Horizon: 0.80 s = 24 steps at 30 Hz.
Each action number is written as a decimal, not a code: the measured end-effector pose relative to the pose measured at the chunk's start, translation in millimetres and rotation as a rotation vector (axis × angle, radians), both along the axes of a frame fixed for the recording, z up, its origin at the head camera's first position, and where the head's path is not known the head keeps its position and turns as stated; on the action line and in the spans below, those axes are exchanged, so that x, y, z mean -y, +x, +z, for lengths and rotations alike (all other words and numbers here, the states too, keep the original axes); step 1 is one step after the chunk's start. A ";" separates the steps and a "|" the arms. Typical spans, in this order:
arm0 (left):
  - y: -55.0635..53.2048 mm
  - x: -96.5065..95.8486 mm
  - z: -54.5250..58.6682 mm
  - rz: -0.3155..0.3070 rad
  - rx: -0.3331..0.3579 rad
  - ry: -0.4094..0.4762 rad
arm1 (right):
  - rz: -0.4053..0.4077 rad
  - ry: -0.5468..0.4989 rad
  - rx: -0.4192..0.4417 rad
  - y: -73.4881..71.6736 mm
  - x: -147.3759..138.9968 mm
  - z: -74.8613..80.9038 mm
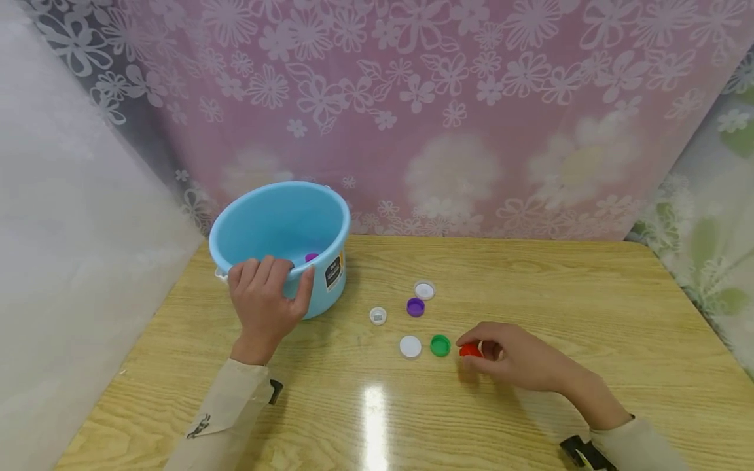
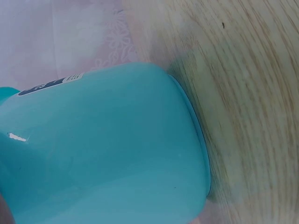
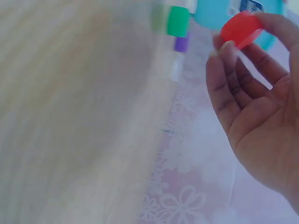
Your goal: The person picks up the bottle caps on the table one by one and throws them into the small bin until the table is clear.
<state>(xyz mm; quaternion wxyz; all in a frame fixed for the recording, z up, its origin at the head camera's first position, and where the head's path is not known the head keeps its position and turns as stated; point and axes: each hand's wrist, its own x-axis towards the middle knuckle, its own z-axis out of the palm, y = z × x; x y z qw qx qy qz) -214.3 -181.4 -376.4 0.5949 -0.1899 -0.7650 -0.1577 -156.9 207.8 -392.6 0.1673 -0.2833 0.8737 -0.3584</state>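
A light blue bucket [image 1: 283, 222] stands on the left part of the table, a magenta cap [image 1: 311, 257] lying inside it. My left hand [image 1: 264, 307] grips the bucket's near rim, fingers over the edge and thumb outside. In the left wrist view the bucket's side [image 2: 107, 144] fills most of the picture. Between thumb and fingers, my right hand [image 1: 518, 356] pinches a red bottle cap [image 1: 470, 351]. The right wrist view shows the red cap [image 3: 241, 30] at the fingertips of that hand [image 3: 266, 102]. Just left of it lies a green cap [image 1: 440, 345].
Left of the green cap is a white cap [image 1: 410, 347]. Farther back lie a small white cap [image 1: 378, 316], a purple cap [image 1: 415, 307] and a pale clear-edged cap [image 1: 424, 290]. A flowered pink curtain [image 1: 412, 118] hangs behind the wooden table [image 1: 559, 288].
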 end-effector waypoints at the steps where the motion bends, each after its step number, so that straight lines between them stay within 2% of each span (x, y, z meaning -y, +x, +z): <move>1: 0.0 0.0 0.1 0.001 0.001 -0.001 | 0.002 -0.036 0.012 -2.2 -0.4 2.9; 5: -0.1 0.2 0.3 0.004 0.006 -0.003 | -0.016 -0.174 0.059 -10.9 -1.4 14.5; 14: -0.8 -0.8 1.4 -0.006 -0.018 -0.003 | -0.070 -0.375 0.070 -29.1 3.4 33.4; 18: -0.3 -0.3 2.0 0.001 -0.016 -0.007 | -0.138 -0.453 0.072 -39.3 10.4 39.7; 24: 0.7 0.0 2.4 -0.001 -0.011 -0.009 | -0.294 -0.569 0.040 -56.6 27.6 45.9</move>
